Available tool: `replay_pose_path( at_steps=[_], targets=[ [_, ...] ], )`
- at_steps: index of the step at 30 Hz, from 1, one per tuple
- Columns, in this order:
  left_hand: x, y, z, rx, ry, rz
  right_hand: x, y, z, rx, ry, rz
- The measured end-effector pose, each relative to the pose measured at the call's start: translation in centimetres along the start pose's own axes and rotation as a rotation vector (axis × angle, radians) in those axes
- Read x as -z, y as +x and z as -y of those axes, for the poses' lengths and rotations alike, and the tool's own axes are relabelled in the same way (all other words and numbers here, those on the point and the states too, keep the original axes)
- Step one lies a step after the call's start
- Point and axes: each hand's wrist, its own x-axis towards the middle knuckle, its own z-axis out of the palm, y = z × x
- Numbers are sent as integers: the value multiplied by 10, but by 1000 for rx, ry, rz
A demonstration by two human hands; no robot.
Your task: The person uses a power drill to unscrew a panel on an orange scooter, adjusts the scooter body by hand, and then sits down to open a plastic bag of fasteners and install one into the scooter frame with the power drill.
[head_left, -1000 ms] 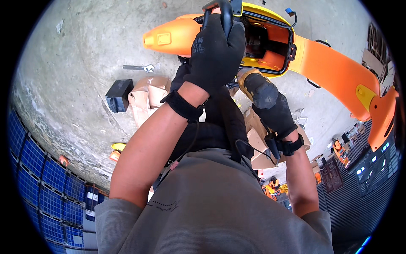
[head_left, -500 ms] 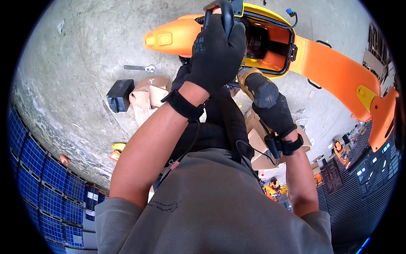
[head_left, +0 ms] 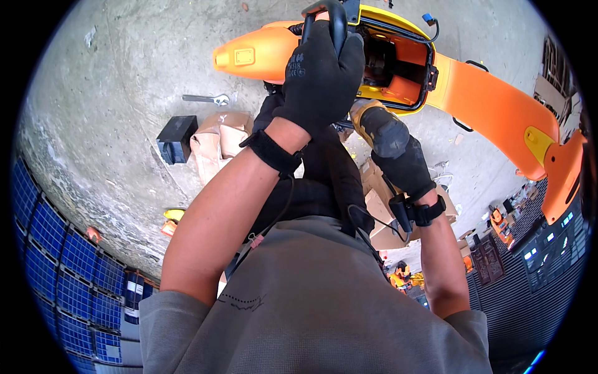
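An orange and yellow machine body (head_left: 486,100) with an open compartment (head_left: 398,68) stretches across the top. My left hand (head_left: 321,75), in a black glove, is closed round a black handle (head_left: 333,15) at the compartment's front edge. My right hand (head_left: 395,149), also in a black glove, grips a yellow and black tool (head_left: 367,118) just below the compartment. What the tool's tip touches is hidden behind my left hand.
On the concrete floor lie a wrench (head_left: 208,98), a black box (head_left: 176,138) and crumpled brown cardboard (head_left: 218,140). More cardboard (head_left: 380,212) lies under my right wrist. Stacked blue crates (head_left: 56,249) fill the lower left; small yellow items (head_left: 171,218) lie near them.
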Motion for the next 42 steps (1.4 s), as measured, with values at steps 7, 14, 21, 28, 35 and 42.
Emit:
replay_pose_path(
  at_steps=[7,14,21,28,35,42],
  targets=[
    [-3,0,10,-130,45,-68,2,3,-1,-52,27,24],
    [5,-3,-5,-8,70,10,3,2,-4,-76,22,7],
    [-10,3,25,-93,173,-109,8,7,3,-60,56,10],
    [-11,4,23,-60,244,-132,1,5,-10,-115,-12,49],
    [-7,0,17,6,289,-89,7,7,-5,-160,-61,131],
    [-7,2,17,-10,328,-95,15,13,8,-88,-30,95]
  ],
)
